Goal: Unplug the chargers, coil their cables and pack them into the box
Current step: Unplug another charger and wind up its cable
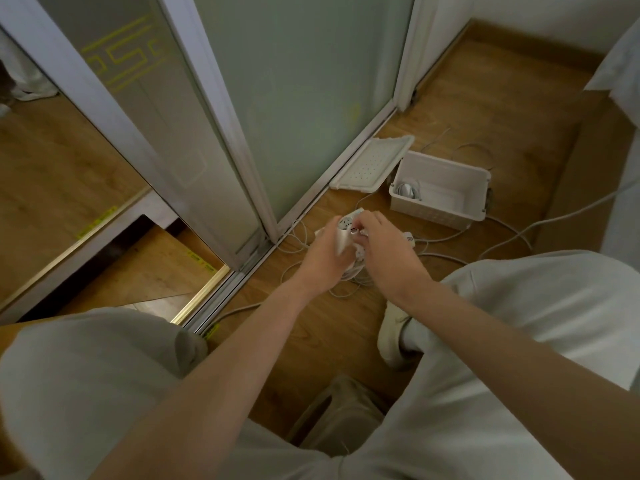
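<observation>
A white power strip (349,218) lies on the wooden floor by the sliding door, mostly covered by my hands. My left hand (327,252) grips a white charger (343,242) over the strip. My right hand (384,244) pinches a small plug or connector at the charger's top. Loose white cables (346,282) trail under both hands. The open white box (440,188) stands just beyond, with one coiled charger (407,190) inside at its left end. Its lid (372,164) lies beside it, against the door track.
A frosted sliding door (304,98) and a mirror panel (69,168) rise to the left. More white cables (512,233) run right along the floor towards a bed edge (620,74). My knees and a shoe (391,334) crowd the near floor.
</observation>
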Demonstrator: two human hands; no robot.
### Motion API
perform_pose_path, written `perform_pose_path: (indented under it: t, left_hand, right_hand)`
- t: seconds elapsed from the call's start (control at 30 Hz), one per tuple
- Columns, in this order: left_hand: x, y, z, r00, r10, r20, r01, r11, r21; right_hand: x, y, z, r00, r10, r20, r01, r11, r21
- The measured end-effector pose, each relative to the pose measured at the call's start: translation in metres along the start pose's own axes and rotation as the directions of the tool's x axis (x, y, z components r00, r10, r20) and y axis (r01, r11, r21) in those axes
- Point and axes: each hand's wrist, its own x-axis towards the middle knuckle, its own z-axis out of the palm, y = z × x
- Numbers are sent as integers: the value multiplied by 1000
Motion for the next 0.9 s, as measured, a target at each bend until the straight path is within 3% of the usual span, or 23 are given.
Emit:
perform_pose_path:
  t: [0.3,0.37,0.43,0.5,0.53,0.6,0.63,0.67,0.7,0.77,0.83,0.9]
  left_hand:
    - [-2,-11,-8,998,-70,-4,70,995,-73]
    - [-3,-12,-9,996,-84,-39,81,994,-70]
    - [-5,-11,-9,992,-86,-88,78,993,-83]
    - [-7,-4,-9,988,-68,-137,50,990,-132]
    - [-7,2,-9,986,-52,-159,28,989,-146]
    - [-10,12,-7,979,17,-205,-42,992,-115]
    - [-11,15,-5,972,70,-226,-86,994,-63]
    - [-14,17,-3,962,126,-241,-129,992,4]
    - [-17,18,-1,953,185,-240,-171,982,77]
    - [-26,17,2,927,322,-195,-262,924,280]
    - [-34,14,4,882,455,-128,-351,812,467]
    - [-39,10,1,856,511,-82,-392,744,540]
  right_hand:
    - [-14,-18,-7,991,-126,50,128,991,-33]
    - [-16,-18,-7,996,-85,0,85,993,77]
    - [-16,-20,-8,991,48,-125,-6,948,320]
    - [-11,-18,-9,939,291,-184,-130,795,593]
    - [-7,-17,-10,889,435,-143,-210,664,718]
    - [4,-11,-13,760,647,62,-357,337,871]
    - [8,-7,-14,710,686,161,-411,217,886]
    - [12,-4,-13,680,700,217,-464,182,867]
    - [14,0,-11,676,699,234,-515,221,829]
    - [17,3,-4,726,659,198,-576,426,698]
    - [14,5,-2,816,557,154,-548,661,513]
    - [8,4,-6,872,458,171,-486,774,407]
